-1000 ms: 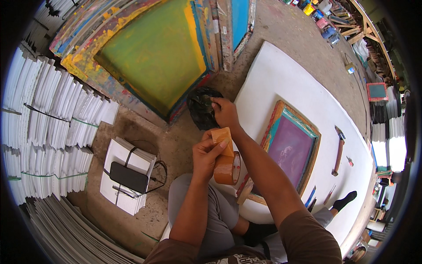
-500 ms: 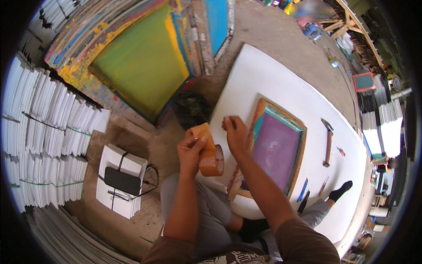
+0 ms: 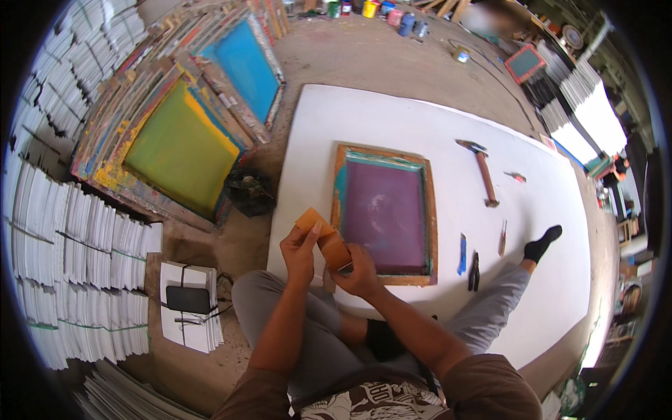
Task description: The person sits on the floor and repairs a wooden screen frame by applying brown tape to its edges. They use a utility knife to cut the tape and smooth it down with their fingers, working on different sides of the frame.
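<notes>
My left hand [image 3: 299, 255] pinches the loose end of brown packing tape between thumb and fingers. The tape roll [image 3: 334, 253] is gripped at its lower right by my right hand [image 3: 358, 274], and a short stretch of tape sticks up from it. Just beyond my hands, a wooden screen-printing frame [image 3: 432, 231] with purple mesh lies flat on a white board [image 3: 311, 133]. The hands and roll partly cover its near left corner.
On the board to the right lie a hammer [image 3: 485, 175], pliers [image 3: 474, 271], a blue cutter [image 3: 462, 253], a screwdriver [image 3: 502, 238] and a small red tool [image 3: 516, 177]. Painted screens [image 3: 182, 143], a black bag [image 3: 250, 191] and paper stacks [image 3: 105, 255] stand left. A phone [image 3: 187, 299] rests on tied paper.
My right hand has come down from beside the frame and now holds the roll. The view has shifted, so the frame and board appear further left.
</notes>
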The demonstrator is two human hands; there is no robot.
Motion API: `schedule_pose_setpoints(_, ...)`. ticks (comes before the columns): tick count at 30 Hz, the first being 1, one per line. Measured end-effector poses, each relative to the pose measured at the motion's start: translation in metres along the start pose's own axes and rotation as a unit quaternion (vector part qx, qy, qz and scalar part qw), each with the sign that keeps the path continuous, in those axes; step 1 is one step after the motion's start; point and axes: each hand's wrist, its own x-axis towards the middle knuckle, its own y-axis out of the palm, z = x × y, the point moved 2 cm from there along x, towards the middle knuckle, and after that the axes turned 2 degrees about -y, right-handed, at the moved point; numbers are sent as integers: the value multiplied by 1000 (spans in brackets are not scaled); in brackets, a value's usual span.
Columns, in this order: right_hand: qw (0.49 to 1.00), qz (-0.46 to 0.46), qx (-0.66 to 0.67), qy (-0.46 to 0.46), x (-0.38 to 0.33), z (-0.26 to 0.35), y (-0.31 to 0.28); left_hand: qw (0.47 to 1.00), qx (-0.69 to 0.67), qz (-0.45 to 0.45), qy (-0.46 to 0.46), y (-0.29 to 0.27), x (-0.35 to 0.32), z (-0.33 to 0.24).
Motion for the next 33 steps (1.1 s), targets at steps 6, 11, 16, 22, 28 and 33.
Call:
schedule_pose_setpoints(6, 998, 44, 19, 42, -41, -3, -86, 986, -2, 71, -148, 17, -36, 33)
schedule_pose_setpoints(11, 987, 90, 84, 100, -81, -7, -139, 971, -33, 63, -230, 44, -81, 52)
schedule_pose_setpoints(16, 991, 117, 52, 42, -114, -23, -173, 950, 62, 69, -298, 31, -113, 84)
schedule_pose_setpoints(22, 992, 128, 9, 16, -147, -43, -199, 906, 204, 126, -349, 45, -150, 86)
schedule_pose_setpoints(28, 976, 156, -16, 153, -163, -54, -201, 885, 269, 183, -332, 53, -155, 107)
schedule_pose_setpoints(33, 982, 98, 2, 159, -168, -61, -201, 883, 259, 176, -349, 50, -148, 120)
